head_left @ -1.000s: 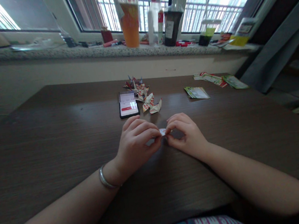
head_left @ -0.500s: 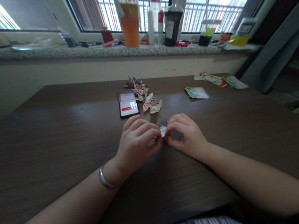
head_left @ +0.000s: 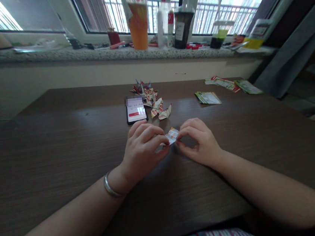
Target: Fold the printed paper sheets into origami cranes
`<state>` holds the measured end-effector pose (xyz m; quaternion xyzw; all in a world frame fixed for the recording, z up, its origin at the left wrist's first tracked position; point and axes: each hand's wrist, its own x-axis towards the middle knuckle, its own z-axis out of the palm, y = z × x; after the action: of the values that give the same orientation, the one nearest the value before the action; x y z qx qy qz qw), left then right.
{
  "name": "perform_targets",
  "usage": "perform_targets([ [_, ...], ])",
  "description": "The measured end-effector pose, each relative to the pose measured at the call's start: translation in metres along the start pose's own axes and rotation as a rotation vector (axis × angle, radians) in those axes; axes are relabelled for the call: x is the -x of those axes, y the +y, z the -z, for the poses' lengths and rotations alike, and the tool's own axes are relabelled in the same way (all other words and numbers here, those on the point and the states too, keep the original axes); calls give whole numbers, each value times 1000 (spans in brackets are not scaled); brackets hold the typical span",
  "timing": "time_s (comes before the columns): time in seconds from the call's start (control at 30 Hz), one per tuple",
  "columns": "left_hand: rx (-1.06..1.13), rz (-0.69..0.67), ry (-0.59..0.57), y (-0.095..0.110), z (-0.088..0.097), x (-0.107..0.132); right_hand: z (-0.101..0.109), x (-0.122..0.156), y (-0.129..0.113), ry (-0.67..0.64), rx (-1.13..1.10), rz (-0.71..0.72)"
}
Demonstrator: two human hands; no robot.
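A small piece of printed paper (head_left: 172,135), whitish with orange marks, is held just above the dark wooden table (head_left: 88,151). My left hand (head_left: 146,143) pinches its left side between thumb and fingers, and a silver bangle circles that wrist. At the paper's right edge, my right hand (head_left: 197,140) pinches with thumb and index finger. Beyond my left hand lies a phone (head_left: 136,112) with a lit screen. Beside the phone sits a cluster of folded paper pieces (head_left: 156,105), printed in red and cream.
Flat printed packets (head_left: 208,97) lie stacked at the right, with more wrappers (head_left: 227,83) behind them. Along the granite windowsill (head_left: 97,55) stand a cup of orange drink (head_left: 138,26), a dark cup (head_left: 183,29) and bottles. A grey curtain (head_left: 288,51) hangs at right.
My right hand has shifted slightly right, away from my left. More of the paper's printed face shows between my fingers.
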<state>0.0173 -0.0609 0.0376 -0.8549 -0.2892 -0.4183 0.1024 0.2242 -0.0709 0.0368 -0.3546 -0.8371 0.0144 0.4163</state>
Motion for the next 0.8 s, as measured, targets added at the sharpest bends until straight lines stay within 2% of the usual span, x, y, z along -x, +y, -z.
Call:
perform_targets([
  [0.2,19,19,-1,0,-1,0,-2,-1,2,-27,64,60],
  [0.37,17,42,-1,-2,-1,0,1,-1,2,-17,32,28],
  [0.43,-1,83,11,-4,0,1,1,0,3,7,-11,-38],
  [0.53,-35,139,36,-7,0,3,-2,2,7,21,-97,-211],
  [0.63,-25,167,27,-8,-1,4,-7,4,11,-30,-179,-379],
  [0.8,-8,198,38,-6,-1,4,-11,4,15,-118,-281,-523],
])
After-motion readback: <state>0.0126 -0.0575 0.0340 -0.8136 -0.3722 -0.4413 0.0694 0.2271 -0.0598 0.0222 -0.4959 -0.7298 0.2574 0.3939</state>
